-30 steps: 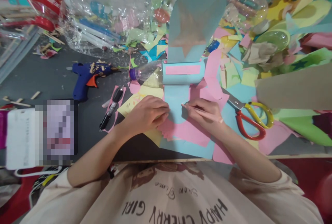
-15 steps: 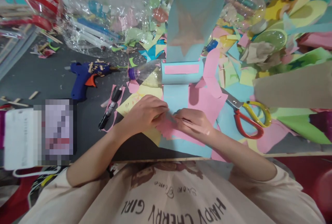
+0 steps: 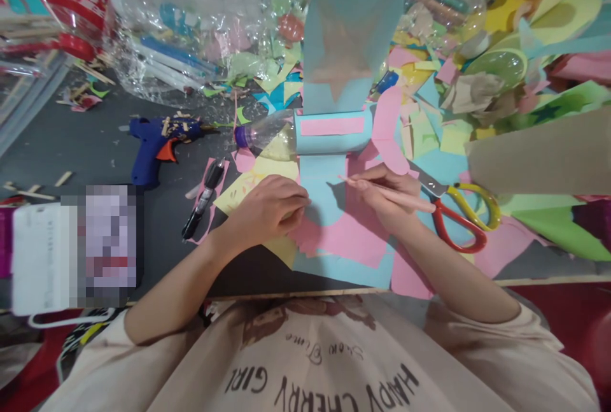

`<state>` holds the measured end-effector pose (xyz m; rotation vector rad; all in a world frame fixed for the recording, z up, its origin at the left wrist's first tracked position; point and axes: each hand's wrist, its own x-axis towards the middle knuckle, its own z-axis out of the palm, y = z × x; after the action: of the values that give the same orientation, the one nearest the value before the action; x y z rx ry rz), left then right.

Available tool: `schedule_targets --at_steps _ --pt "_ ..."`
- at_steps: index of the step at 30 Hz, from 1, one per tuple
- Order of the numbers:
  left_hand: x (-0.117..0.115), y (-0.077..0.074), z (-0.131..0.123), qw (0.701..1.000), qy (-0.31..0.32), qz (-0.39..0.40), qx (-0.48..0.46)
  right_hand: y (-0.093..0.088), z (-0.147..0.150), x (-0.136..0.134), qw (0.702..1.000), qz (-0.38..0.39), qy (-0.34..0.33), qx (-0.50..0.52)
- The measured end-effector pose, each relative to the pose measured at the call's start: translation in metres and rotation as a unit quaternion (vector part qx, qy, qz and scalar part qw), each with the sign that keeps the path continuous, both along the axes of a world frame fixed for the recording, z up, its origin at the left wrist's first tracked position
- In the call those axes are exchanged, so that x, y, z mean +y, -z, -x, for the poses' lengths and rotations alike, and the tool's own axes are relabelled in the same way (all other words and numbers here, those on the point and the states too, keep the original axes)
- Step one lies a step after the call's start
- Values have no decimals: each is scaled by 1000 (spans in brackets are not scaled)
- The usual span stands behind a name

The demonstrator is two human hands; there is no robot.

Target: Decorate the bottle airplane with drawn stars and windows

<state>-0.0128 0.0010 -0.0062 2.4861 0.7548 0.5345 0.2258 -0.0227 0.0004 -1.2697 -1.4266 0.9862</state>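
Note:
A clear plastic bottle (image 3: 270, 132) with a purple cap lies on its side, wrapped in blue paper (image 3: 310, 143) with a pink strip (image 3: 333, 125). From it a rounded blue paper flap (image 3: 321, 173) extends toward me over pink paper (image 3: 358, 240). My left hand (image 3: 277, 205) is closed, its fingertips pinching at the flap's left edge; the exact grip is partly hidden. My right hand (image 3: 389, 192) grips a slim pink pen (image 3: 401, 197), its tip pointing left just above the flap's right side. A larger blue paper wing (image 3: 353, 23) bearing a brown star stands on the far side.
Red-and-yellow scissors (image 3: 463, 211) lie right of my right hand. On the left are a blue glue gun (image 3: 153, 141), a black pen (image 3: 204, 198) and a white device (image 3: 41, 259). Paper scraps and clear plastic wrap (image 3: 191, 23) cover the far side.
My right hand has moved up and right from the flap's near end, and the pink pen now points from its fingers. My left hand stays nearly still.

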Motion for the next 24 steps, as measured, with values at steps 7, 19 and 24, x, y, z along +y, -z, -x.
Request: schedule_targets --at_steps 7,19,24 --pt "0 -3 -2 1000 1 -11 -2 10 -5 13 998 6 -55 22" --pt "0 -3 -2 1000 1 9 6 14 2 11 998 60 -23 -1" --pt "-1 -4 -2 1000 1 4 0 14 3 10 996 77 -33 -16"
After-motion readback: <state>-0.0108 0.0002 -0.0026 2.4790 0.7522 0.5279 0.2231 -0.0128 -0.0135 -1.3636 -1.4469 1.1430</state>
